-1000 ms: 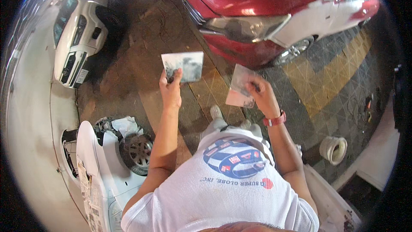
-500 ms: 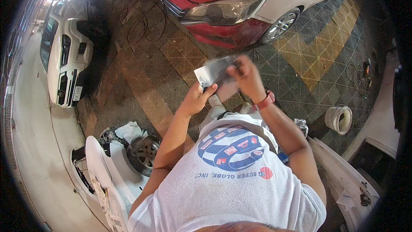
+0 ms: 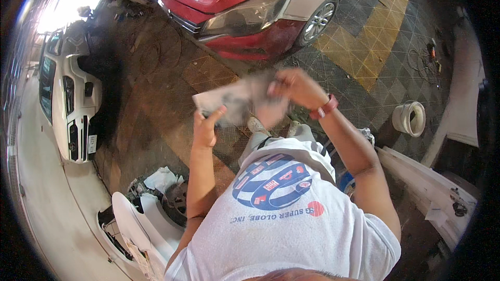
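Observation:
A thin, pale sheet with dark patches [image 3: 225, 98], probably paper, stretches between my hands in front of my legs. Motion blurs it, so its exact kind is unclear. My left hand [image 3: 207, 129] pinches its left end, thumb on top. At the darker right end, my right hand [image 3: 301, 89] is closed with the fingertips pressed together on the sheet. A red watch or band [image 3: 325, 107] circles my right wrist. Below the sheet are my shoes [image 3: 256, 125] on the floor.
A red and white car [image 3: 245, 15] stands ahead, a white vehicle [image 3: 73, 93] at the left. Car body panels [image 3: 138, 229] and a crumpled white sheet [image 3: 163, 178] lie lower left. At the right are a white bucket [image 3: 409, 118], cables [image 3: 424, 60] and a long white panel [image 3: 422, 187].
My left hand has moved left, away from the right, and the sheet is spread wider between them. The view has shifted, moving the cars within the picture.

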